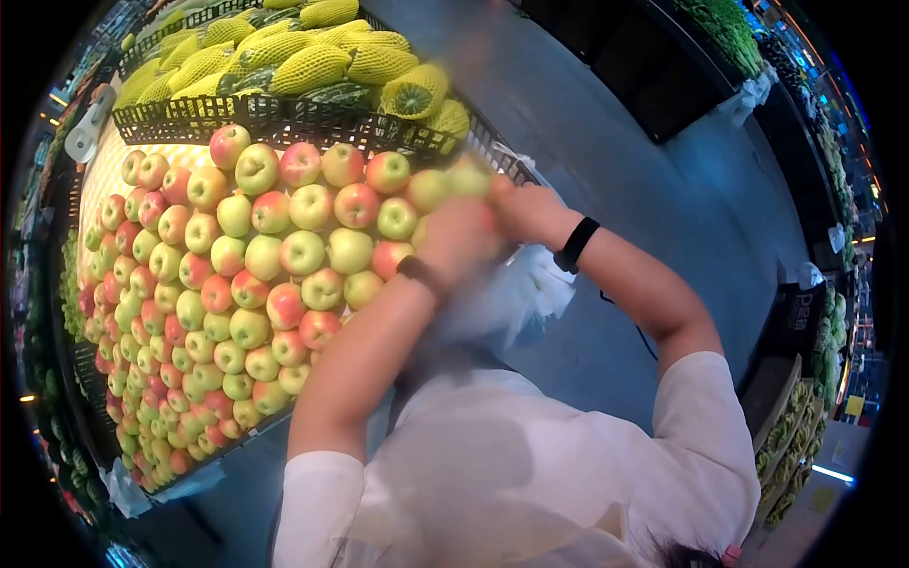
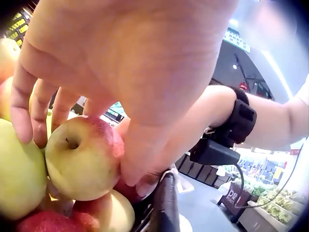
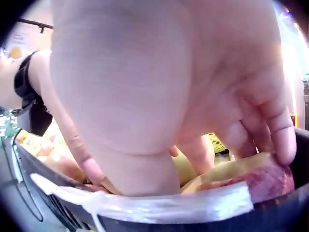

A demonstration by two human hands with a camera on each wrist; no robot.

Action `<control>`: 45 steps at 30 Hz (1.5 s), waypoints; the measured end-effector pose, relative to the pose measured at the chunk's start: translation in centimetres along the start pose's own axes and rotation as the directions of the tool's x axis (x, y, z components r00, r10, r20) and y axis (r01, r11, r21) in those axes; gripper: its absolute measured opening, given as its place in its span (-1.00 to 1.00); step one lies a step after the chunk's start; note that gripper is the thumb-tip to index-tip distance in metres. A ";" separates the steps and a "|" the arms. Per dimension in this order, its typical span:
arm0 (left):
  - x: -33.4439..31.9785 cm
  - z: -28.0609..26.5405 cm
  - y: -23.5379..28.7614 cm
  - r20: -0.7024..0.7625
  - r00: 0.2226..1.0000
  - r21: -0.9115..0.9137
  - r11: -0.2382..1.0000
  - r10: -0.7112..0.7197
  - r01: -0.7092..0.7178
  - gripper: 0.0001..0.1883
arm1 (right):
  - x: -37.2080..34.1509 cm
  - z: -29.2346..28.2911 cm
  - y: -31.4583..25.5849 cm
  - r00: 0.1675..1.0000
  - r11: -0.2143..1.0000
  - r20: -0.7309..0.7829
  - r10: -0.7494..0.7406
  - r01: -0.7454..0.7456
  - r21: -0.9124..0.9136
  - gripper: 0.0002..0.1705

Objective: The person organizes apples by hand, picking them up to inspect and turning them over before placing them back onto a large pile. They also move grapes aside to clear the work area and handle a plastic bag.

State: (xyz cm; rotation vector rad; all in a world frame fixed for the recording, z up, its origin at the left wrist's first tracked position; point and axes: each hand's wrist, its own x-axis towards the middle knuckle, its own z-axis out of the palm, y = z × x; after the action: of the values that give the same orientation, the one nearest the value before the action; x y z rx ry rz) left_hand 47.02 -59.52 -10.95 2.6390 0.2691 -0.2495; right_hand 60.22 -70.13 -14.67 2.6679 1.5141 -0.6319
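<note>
At the right edge of a display of red-and-yellow apples (image 1: pixel 303 251), both hands work close together. My left hand (image 1: pixel 456 232), blurred in the head view, holds an apple (image 2: pixel 82 157); its thumb lies along one side and its fingers reach down around the other. Beside it, my right hand (image 1: pixel 532 210) is bent over the dark crate rim (image 3: pixel 270 212). Its fingers curl onto a red-and-yellow apple (image 3: pixel 260 181) just inside that rim, while the thumb tip is hidden behind the rim. More apples lie beneath and beside both hands.
Behind the apples stands a black crate (image 1: pixel 275 121) of squashes in yellow foam nets (image 1: pixel 312 71). A whitish plastic bag (image 1: pixel 525 289) hangs at the display's right side. Grey floor (image 1: pixel 606 237) runs to the right, with dark vegetable stands (image 1: pixel 653 66) beyond.
</note>
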 end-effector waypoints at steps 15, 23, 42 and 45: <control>-13.2 -11.1 -8.1 -0.451 0.888 -0.527 0.830 -0.091 -0.182 -0.21 | -0.4 -13.4 -9.6 0.706 0.604 -0.277 -0.652 0.704 0.373 -0.28; -26.6 -18.5 -16.7 -0.707 0.641 -0.539 0.815 -0.299 -0.213 -0.22 | 5.0 -19.1 -24.6 0.472 0.359 -0.457 -0.754 0.879 0.314 -0.30; -28.6 -26.7 -47.1 -0.771 0.572 -0.389 0.918 -0.278 -0.077 -0.28 | 20.5 -16.2 -49.6 0.728 0.673 -0.573 -0.376 0.640 0.371 -0.18; -26.1 -28.1 -48.4 -0.822 0.506 -0.317 0.948 -0.261 -0.026 -0.20 | 22.4 -16.9 -50.8 0.717 0.702 -0.595 -0.363 0.630 0.331 -0.17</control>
State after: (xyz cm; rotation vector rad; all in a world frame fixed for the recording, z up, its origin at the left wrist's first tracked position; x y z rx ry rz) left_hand 14.21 -8.01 -1.78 2.2084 0.7472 1.0522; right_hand 34.11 -21.24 2.55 2.9111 2.6606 -0.4090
